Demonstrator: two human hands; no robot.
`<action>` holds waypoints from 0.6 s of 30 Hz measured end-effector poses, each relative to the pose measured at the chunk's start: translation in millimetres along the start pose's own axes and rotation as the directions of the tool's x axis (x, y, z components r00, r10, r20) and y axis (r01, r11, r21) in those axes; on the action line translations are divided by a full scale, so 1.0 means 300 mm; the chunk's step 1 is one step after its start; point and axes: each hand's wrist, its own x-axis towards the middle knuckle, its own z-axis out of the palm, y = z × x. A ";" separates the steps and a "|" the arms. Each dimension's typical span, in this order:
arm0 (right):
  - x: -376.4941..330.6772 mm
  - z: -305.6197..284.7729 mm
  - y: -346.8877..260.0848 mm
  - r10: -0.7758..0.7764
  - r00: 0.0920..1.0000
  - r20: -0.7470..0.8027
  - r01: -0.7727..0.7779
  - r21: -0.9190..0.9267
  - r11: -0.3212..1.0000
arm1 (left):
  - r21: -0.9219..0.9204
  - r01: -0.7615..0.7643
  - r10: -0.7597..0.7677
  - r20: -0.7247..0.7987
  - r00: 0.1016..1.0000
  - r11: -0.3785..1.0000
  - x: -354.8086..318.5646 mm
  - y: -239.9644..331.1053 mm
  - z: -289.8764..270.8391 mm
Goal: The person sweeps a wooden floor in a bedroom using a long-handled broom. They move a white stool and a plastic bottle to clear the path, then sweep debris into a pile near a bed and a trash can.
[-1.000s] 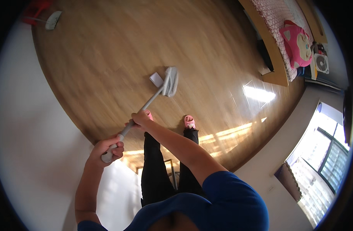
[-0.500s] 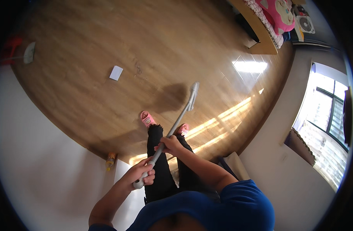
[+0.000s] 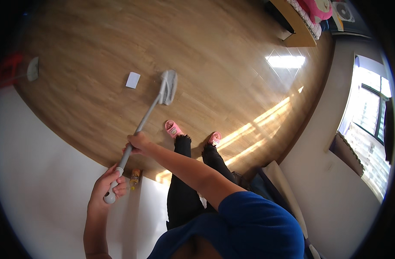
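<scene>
The left hand (image 3: 104,185) clasps the butt end (image 3: 109,198) of the grey broom (image 3: 142,124), behind and left of the left pink slipper (image 3: 173,129). The right hand (image 3: 139,143) grips the shaft (image 3: 150,110), left of that slipper. The broom head (image 3: 168,88) is just beyond the slipper; floor contact cannot be determined. White rectangular paper (image 3: 133,80) lies on the wood floor (image 3: 94,99), beyond the slipper and leftward.

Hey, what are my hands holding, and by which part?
A broom, by its handle: the left hand grips near the rounded end, the right hand further along toward the brush head.
</scene>
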 end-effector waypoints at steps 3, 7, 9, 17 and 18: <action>-0.056 0.061 -0.017 -0.020 0.993 0.114 0.025 -0.041 0.999 | 0.105 -0.105 0.106 -0.001 0.994 0.989 -0.085 -0.046 0.059; -0.260 -0.009 -0.056 -0.086 0.994 0.066 0.079 0.106 0.991 | 0.128 -0.120 0.103 0.129 0.986 0.985 -0.097 -0.195 0.126; -0.327 -0.073 -0.066 -0.136 0.990 -0.030 0.139 0.250 0.958 | 0.119 -0.143 0.117 0.204 0.972 0.982 -0.063 -0.262 0.191; -0.588 -0.691 -0.407 -0.506 0.792 -0.343 0.516 -0.068 0.854 | 0.672 -0.417 0.318 0.274 0.908 0.612 0.260 -0.393 0.304; -0.609 -0.788 -0.466 -0.495 0.739 -0.456 0.518 -0.085 0.851 | 0.666 -0.408 0.364 0.215 0.906 0.624 0.292 -0.396 0.314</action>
